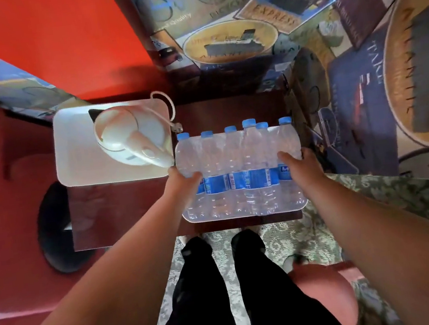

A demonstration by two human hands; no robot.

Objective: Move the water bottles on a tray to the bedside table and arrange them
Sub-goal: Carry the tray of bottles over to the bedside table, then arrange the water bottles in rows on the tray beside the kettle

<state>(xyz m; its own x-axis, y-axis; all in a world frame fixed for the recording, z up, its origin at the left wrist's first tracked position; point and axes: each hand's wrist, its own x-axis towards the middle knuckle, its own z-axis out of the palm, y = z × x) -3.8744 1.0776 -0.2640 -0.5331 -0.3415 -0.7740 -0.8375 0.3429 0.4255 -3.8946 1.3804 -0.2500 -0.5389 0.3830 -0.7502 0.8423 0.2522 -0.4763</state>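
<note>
While both hands [242,175] clasp tray [241,214] sides | bottles [236,170] hide tray surface | fingertips unseen

white rectangular tray [244,214] mostly hidden under clear blue-capped water bottles [235,165], bottle label print too blurry to read fully, both forearms cut by bottom edge, dark wooden table [122,214] partly covered

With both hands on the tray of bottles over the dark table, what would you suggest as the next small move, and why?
Probably lower the white tray flat onto the dark bedside table. The left hand and right hand grip its two sides, six upright water bottles stand on it, and the kettle on the other tray sits just to its left, so keep clear of that.
</note>
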